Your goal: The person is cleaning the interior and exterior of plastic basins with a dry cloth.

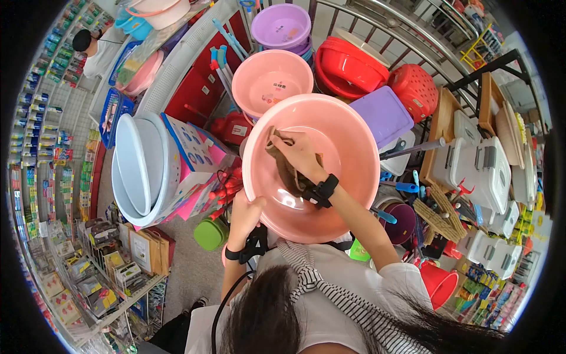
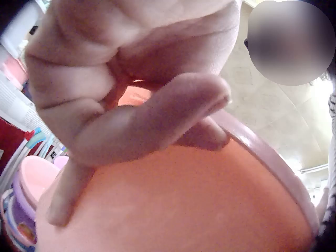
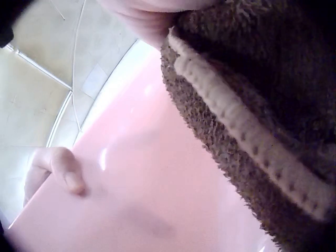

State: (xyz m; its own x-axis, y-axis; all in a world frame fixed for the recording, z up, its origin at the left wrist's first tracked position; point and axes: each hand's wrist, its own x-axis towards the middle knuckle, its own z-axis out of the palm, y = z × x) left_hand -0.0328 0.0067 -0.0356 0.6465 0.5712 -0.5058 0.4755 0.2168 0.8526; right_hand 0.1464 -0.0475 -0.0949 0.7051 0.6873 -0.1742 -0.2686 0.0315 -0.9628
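Observation:
A large pink basin (image 1: 354, 194) is tilted up in front of the person's body. The left hand (image 1: 246, 217) grips its rim at the lower left; in the left wrist view that hand (image 2: 131, 105) has its fingers curled about the basin's edge (image 2: 268, 157). Inside the basin, the right hand (image 1: 300, 158) holds a bunched brown cloth (image 1: 285, 172) against the left inner wall. The right wrist view shows the fuzzy cloth (image 3: 210, 136) with a pale stitched edge, part of the right hand (image 3: 152, 21) above it, and the left thumb over the rim.
Behind stand a smaller pink basin (image 1: 271, 82), a purple basin (image 1: 280, 26) and red basins (image 1: 354, 65). Pale blue tubs (image 1: 138, 171) are at the left, with a green bucket (image 1: 210, 233) on the floor. White lidded boxes (image 1: 477, 171) and brushes fill the right.

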